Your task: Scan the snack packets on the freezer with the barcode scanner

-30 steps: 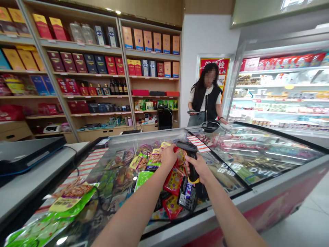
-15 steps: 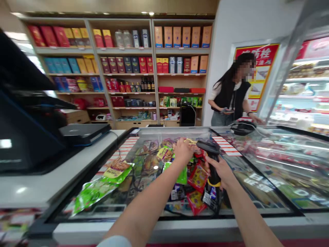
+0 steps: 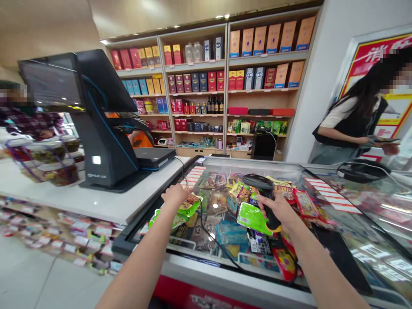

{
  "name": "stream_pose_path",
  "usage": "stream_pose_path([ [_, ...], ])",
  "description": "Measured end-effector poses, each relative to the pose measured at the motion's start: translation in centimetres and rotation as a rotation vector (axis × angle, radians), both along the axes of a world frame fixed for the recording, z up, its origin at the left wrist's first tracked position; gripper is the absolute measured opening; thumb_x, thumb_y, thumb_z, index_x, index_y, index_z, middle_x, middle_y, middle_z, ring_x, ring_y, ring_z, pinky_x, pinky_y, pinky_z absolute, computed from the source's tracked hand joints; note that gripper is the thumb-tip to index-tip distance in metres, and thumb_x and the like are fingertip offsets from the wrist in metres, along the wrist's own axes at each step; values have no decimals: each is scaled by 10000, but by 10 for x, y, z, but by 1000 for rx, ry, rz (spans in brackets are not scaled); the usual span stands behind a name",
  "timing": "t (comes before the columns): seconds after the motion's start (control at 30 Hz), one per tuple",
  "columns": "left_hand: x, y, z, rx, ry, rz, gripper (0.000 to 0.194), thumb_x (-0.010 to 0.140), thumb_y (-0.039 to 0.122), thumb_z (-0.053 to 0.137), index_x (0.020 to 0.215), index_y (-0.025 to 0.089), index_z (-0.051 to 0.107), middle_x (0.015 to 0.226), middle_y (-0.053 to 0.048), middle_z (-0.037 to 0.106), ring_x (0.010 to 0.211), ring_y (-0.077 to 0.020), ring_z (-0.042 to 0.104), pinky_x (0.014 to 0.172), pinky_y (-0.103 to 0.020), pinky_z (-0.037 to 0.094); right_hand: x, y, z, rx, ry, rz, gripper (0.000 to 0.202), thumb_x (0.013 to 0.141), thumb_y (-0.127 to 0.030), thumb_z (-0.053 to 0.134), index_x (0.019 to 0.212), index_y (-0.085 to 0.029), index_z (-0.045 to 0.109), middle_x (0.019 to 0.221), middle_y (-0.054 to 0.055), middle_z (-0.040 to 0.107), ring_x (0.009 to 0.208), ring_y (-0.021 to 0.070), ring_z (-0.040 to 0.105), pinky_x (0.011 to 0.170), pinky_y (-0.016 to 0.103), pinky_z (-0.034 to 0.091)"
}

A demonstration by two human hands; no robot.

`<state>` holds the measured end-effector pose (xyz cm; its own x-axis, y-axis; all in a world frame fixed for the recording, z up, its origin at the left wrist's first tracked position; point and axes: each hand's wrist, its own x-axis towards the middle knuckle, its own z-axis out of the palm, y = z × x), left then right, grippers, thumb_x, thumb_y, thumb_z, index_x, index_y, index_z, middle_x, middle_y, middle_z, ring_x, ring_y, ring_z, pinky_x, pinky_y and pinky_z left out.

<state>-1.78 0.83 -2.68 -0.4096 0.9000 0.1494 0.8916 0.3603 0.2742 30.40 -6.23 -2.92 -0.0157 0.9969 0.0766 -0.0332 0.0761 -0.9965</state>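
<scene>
My right hand [image 3: 280,210] is closed round the handle of a black barcode scanner [image 3: 259,182], whose head points left above the freezer's glass lid. Under the scanner lie a green snack packet [image 3: 252,216], a dark packet [image 3: 259,242] and several red packets [image 3: 305,204]. My left hand [image 3: 176,196] is over the left side of the lid, with its fingers curled at the top of a green snack packet [image 3: 190,206]. Its fingertips are partly hidden. Another green packet [image 3: 170,221] lies beneath that hand.
A dark checkout terminal [image 3: 106,128] stands on the white counter [image 3: 96,206] at left, beside lidded tubs [image 3: 61,171]. The scanner's cable [image 3: 222,249] loops across the glass. One person [image 3: 357,116] stands at right, another person [image 3: 32,116] at far left. Shelves of boxes [image 3: 202,81] line the back.
The view has swung left. My left hand has left the packets near the scanner and moved to the green packets at left. My right hand still holds the scanner.
</scene>
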Motion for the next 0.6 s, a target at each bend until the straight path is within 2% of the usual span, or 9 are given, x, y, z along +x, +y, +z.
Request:
stream_pose_path([
  [0.1,-8,-9,-11,-10,37,-70,683,705,644,582,1173,147,613,1199,-266,607,1130,-427,556,900,-534,405,-21,6,0,1,6,48,355,623,-457,769,703,-189,550,491,-56,543,388,96,474,391,227,403],
  [0.23,-2,-11,-28,-145,9,-236,840,520,523,775,1288,275,542,1378,-198,519,1234,-432,481,952,-562,367,-46,9,-6,-8,6,90,346,630,-445,758,652,-200,515,472,-61,534,370,89,468,385,221,390],
  [0.33,-9,-7,-35,-162,-22,-291,707,568,387,752,1249,317,574,1326,-150,584,1201,-400,525,938,-530,385,-58,11,-16,-18,20,110,353,618,-453,758,650,-196,518,455,-67,526,356,80,453,371,212,382],
  [0.4,-19,-3,-36,-105,-71,-322,523,594,292,709,1114,288,655,1175,-132,676,1100,-363,598,889,-460,425,-61,13,-23,-29,27,109,360,618,-465,754,658,-193,521,447,-71,523,344,75,442,360,209,380],
  [0.47,-32,1,-36,-25,-186,-364,317,560,212,693,875,248,706,965,-105,731,952,-319,651,804,-380,456,-62,15,-28,-37,29,94,370,613,-471,757,657,-192,517,442,-73,522,339,72,438,354,208,383],
  [0.53,-46,5,-36,78,-345,-353,134,512,191,701,637,223,663,739,-73,714,796,-282,656,717,-337,462,-62,16,-29,-40,28,89,381,608,-473,760,632,-196,500,438,-73,520,341,71,441,351,206,386],
  [0.6,-58,9,-34,206,-549,-284,137,475,235,726,520,216,597,579,-42,649,671,-250,625,651,-322,458,-62,15,-29,-43,24,92,377,605,-457,767,623,-197,495,443,-73,524,348,71,450,352,201,384],
])
